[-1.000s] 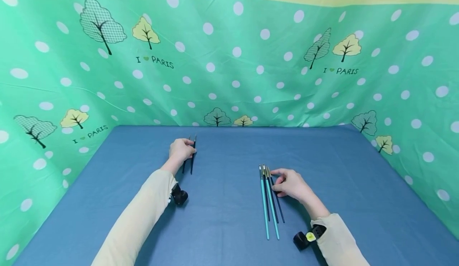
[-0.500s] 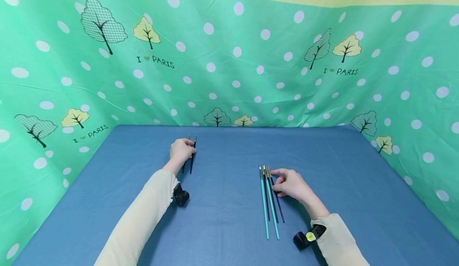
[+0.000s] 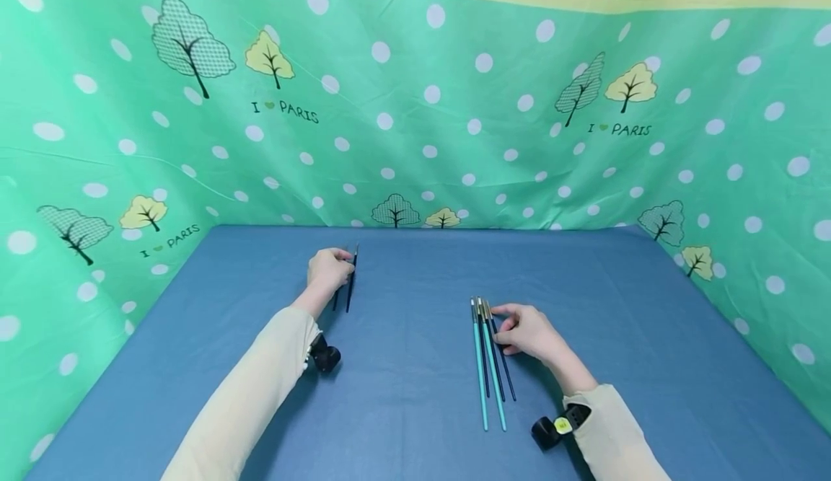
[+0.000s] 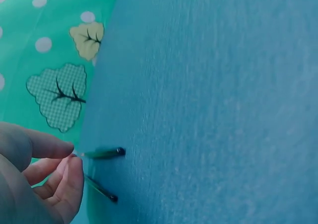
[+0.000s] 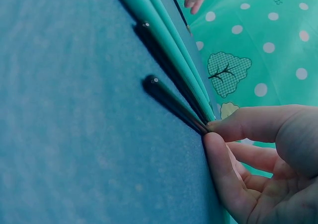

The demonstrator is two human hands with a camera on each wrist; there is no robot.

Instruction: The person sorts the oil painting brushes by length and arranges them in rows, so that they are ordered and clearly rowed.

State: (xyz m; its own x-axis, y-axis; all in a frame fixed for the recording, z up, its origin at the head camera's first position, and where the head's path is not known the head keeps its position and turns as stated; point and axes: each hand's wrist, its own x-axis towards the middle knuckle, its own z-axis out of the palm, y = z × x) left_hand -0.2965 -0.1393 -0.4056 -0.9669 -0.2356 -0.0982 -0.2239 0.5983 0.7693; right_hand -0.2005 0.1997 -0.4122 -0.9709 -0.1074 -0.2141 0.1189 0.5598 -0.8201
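Brushes point(image 3: 350, 297) — 3 dark ones — run partly hidden behind 2 hands point(image 3: 330, 270) point(image 3: 529, 332).

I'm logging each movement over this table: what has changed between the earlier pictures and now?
Nothing visibly moved apart from a slight shift of the head view; no brush was taken up or let go. The left hand stays at the two dark brushes, the right hand at the turquoise and dark brushes.
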